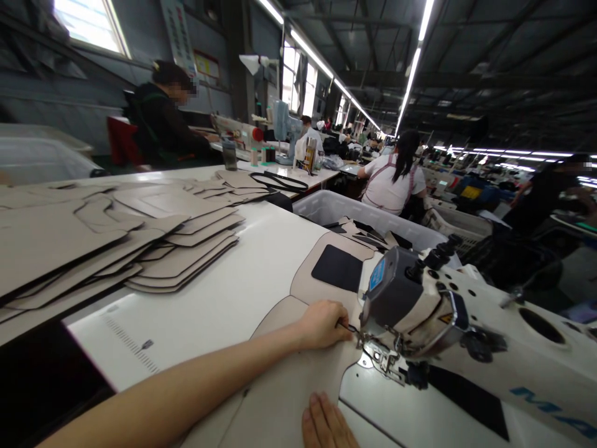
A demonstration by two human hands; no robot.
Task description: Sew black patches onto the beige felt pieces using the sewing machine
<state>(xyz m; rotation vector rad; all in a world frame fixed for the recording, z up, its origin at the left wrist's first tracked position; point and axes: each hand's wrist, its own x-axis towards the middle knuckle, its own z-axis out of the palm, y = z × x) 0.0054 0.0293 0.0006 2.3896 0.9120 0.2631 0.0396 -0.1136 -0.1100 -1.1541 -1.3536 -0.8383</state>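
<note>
A large beige fabric panel [298,367] with a thin dark edge lies on the white sewing table, its right edge at the needle area of the sewing machine [420,305]. My left hand [324,325] is closed beside the presser foot, fingers bent around a thin dark piece [344,326] that points at the needle. I cannot make out whether this is a strip or a tool. At the bottom, my right hand [326,423] rests flat on the panel with fingers stretched out; its wrist is out of frame. A black rectangular patch [338,267] lies on the panel's far part.
Stacks of beige cut pieces [158,249] cover the table's left side. Behind the machine stands a translucent bin [373,214] with dark and beige pieces. A black strap loop [278,181] lies at the back. Co-workers sit at stations farther off, one in a white shirt [389,180].
</note>
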